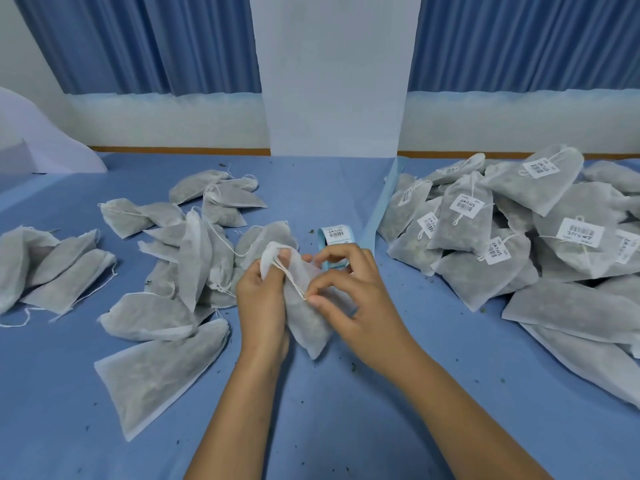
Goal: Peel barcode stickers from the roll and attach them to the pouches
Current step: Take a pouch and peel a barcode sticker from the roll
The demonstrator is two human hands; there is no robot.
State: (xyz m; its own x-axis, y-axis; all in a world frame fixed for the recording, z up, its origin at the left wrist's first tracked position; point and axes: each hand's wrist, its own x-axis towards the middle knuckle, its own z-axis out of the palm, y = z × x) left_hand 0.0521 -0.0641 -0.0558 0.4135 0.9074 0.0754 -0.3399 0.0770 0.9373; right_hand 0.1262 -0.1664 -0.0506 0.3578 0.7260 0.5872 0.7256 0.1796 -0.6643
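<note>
Between both hands [304, 292], one unlabelled pouch [308, 327].

Just beyond the grip, the sticker roll [334, 237] is half hidden behind the right hand [349, 292], and its print is too small to read. The left hand [263, 296] covers the left edge of the pouch [308, 327] it holds. The drawstring [291, 280] ends unseen inside the right hand's pinch. Far right of the grip, the labelled pile [464, 220] is cut off by the frame edge, as is a plain pouch [10, 268] far left.
</note>
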